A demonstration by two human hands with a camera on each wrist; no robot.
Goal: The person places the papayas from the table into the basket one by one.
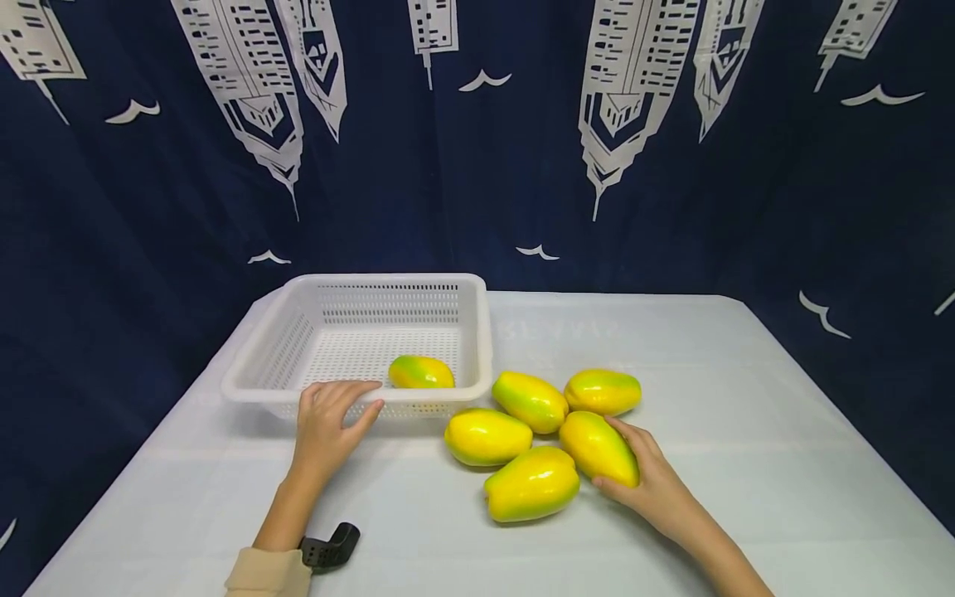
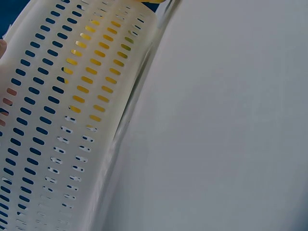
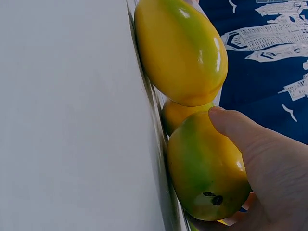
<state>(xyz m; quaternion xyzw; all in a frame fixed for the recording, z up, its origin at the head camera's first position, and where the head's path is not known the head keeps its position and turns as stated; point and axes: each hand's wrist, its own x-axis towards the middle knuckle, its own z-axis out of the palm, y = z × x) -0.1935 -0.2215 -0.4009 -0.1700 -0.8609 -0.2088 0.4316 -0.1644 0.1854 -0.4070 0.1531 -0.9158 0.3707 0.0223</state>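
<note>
Head view: right grip (image 1: pixel 658 487) clasps a fruit (image 1: pixel 597 448), best lifted clear of fruits (image 1: pixel 532 485) leftward; relaxed left grip (image 1: pixel 328 423) touches basket (image 1: pixel 440 395).

No readable text, faint, perhaps letter-like marks (image 1: pixel 555 329) on the white tabletop (image 1: pixel 783 497)

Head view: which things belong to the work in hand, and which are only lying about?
Probably for the work:
white perforated plastic basket
six glossy yellow-green oval fruits, one inside the basket

Apparently only around:
navy cloth backdrop with white print
white tabletop
bent black device
</note>
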